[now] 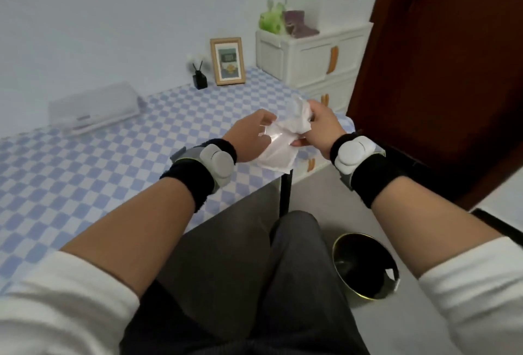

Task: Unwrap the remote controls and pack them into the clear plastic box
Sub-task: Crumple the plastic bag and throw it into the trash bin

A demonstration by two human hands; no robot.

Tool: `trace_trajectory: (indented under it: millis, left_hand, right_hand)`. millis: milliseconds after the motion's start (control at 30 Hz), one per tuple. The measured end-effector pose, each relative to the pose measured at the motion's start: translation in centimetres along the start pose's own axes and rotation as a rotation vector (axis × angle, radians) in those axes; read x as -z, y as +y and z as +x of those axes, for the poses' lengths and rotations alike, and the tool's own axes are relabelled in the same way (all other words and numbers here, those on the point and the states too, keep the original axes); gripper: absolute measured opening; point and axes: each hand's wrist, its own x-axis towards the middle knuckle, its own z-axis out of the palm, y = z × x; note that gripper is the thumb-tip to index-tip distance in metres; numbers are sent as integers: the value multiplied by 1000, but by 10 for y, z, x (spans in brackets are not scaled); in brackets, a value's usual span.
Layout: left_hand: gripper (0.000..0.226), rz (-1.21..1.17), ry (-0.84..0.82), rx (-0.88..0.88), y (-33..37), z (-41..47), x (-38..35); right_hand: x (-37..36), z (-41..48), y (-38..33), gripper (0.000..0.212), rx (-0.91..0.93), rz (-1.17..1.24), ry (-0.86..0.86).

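Your left hand (249, 135) and right hand (319, 125) both grip the crumpled white wrapping bundle (278, 150), holding it in the air above the near right corner of the table with the blue-and-white checked cloth (85, 184). A pale rounded end shows at the bundle's top; whether it is a remote cannot be told. The clear plastic box (93, 111) rests at the table's far left, against the wall. A wooden picture frame (227, 60) and a small black reed diffuser (199, 78) stand at the table's far edge. A white drawer cabinet (311, 57) and a brown door (438, 71) stand beyond the table's right side. A round black waste bin (365, 267) sits on the grey floor (317, 190), right of the table
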Motion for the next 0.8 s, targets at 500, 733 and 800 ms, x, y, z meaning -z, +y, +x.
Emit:
trace_trajectory:
  millis: [500,733,800]
  left_hand:
    - [37,134,-261,-229,81,93,-215]
    - [37,179,-434,-223,81,110,-295]
    - [36,184,-442,-219,77,113,-307]
  right_hand:
    - [192,-60,186,29,-276,-317,676]
    - [184,-84,312,36,-577,-482,454]
    - [178,-90,336,36,-616,-507,449]
